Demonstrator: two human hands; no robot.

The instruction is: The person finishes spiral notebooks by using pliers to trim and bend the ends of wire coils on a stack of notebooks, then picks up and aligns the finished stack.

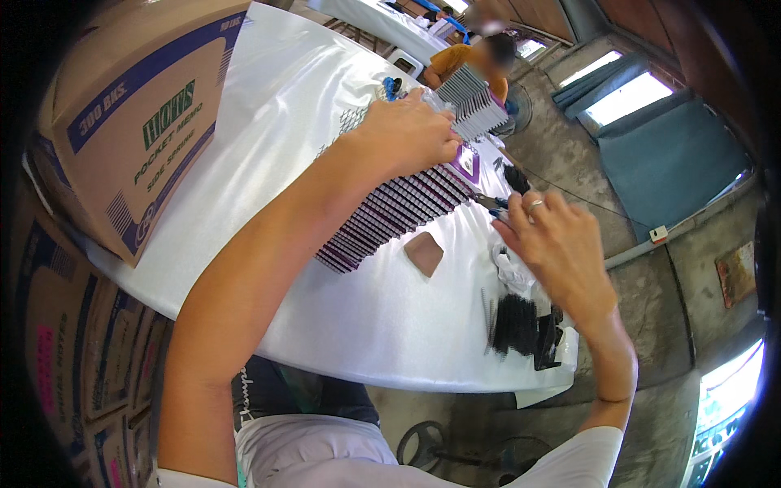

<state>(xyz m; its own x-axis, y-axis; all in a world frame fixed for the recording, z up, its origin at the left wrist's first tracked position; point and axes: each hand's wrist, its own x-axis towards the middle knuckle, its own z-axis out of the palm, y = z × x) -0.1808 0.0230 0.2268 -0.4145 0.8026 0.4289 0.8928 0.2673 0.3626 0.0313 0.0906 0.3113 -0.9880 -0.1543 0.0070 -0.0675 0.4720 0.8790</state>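
Note:
A long slanting row of small spiral notebooks [399,207] stands packed together on the white-covered table, their bound edges showing. My left hand [411,134] is closed over the far end of this row, beside a notebook's purple cover [466,163]. Its fingertips are partly hidden. To the right, my right hand [561,248] grips a pair of pliers [490,202]. The jaws are at the edge of the end notebook; whether they close on its wire cannot be made out. Nearer me lies a flat brown piece [424,254], apart from the row.
A large cardboard carton [163,122] stands on the left of the table [342,333], with more cartons [98,358] stacked below. Black spiral coils [514,325] and crumpled white plastic [512,272] lie at the right edge. Another notebook row [476,102] is farther off, near a seated person [450,61].

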